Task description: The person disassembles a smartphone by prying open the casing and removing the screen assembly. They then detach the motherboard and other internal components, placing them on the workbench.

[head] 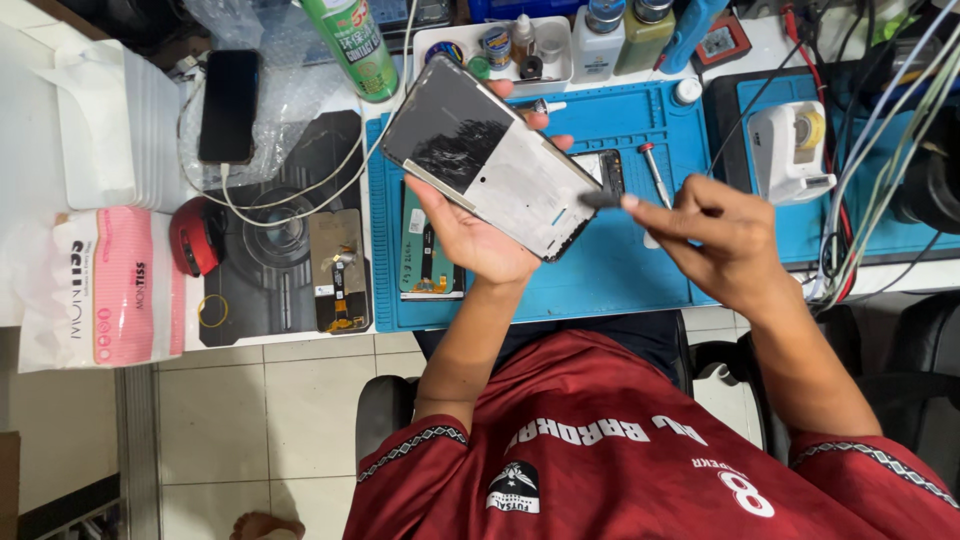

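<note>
Cracked phone frame in my grip, centre of the frame

My left hand [478, 238] clamps the phone frame [490, 155] over the blue mat [620, 270]; my right hand [715, 240] pinches a small dark tool [600, 199] at its edge, and a slip there could, I judge, worsen the cracks.

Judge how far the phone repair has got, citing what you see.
Done: the phone frame is stripped open. In hand: the left hand holds it while the right hand picks at its edge. Left: spare screens lie unfitted on the bench.
</note>
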